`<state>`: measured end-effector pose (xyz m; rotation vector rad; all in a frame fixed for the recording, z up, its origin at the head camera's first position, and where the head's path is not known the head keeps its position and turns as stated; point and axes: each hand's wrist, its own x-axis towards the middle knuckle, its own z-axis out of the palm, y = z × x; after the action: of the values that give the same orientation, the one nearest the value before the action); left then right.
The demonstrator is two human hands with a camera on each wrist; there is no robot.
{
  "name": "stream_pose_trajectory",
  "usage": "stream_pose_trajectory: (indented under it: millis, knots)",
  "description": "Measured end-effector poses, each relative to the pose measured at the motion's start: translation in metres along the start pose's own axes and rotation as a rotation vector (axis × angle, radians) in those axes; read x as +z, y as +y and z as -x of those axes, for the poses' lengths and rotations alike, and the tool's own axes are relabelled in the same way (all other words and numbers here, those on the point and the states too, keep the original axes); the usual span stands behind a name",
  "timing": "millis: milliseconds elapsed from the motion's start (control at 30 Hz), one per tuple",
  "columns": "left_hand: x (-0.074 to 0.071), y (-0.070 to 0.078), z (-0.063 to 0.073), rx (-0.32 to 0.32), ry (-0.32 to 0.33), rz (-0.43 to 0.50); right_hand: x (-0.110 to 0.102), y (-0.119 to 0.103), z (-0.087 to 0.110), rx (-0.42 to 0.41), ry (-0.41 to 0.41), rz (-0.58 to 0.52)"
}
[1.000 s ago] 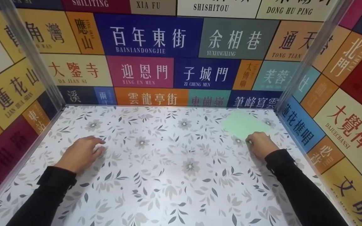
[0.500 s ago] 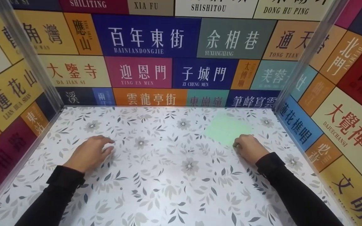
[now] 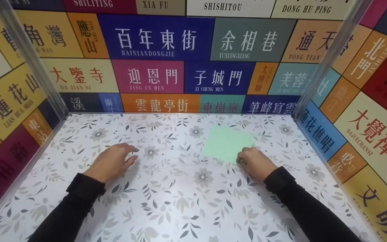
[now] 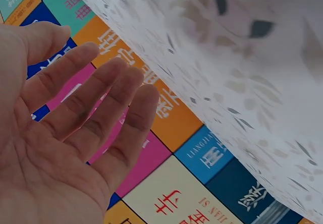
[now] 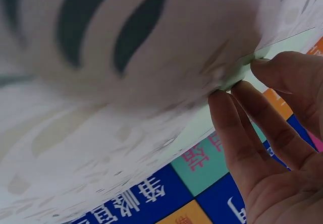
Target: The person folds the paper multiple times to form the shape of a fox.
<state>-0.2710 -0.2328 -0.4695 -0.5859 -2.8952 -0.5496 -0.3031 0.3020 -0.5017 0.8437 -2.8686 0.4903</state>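
A pale green square sheet of paper (image 3: 225,143) lies low over the table, right of its middle, in the head view. My right hand (image 3: 255,163) pinches its near right corner between thumb and fingers. In the right wrist view, the thumb and fingertips of the right hand (image 5: 272,108) meet at the edge of the green paper (image 5: 192,128), close to the tabletop. My left hand (image 3: 113,161) holds nothing and hovers at the left, its fingers relaxed and spread. The left wrist view shows the palm and loosely straight fingers of the left hand (image 4: 86,113).
The table (image 3: 180,208) has a white cover with grey leaves and flowers. Walls with coloured Chinese name signs (image 3: 160,37) enclose it at the back and both sides. Clear strips (image 3: 331,57) run up the two back corners.
My right hand has drawn the green paper leftward and slightly nearer, toward the table's middle. The left hand has moved to the right, still holding nothing.
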Motion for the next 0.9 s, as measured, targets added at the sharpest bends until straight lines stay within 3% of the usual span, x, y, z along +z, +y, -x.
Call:
stream_pose_trajectory:
  millis: [300,533,900]
  knots:
    - [0.017,0.034,-0.02,0.055,0.007,0.032,0.012,-0.021,-0.002,-0.119,0.035,-0.02]
    - [0.03,0.058,-0.036,0.131,-0.013,0.007,0.015,-0.037,-0.002,-0.129,0.025,-0.037]
    - [0.051,0.086,-0.042,0.204,-0.049,0.046,0.022,-0.055,-0.006,-0.176,0.023,-0.066]
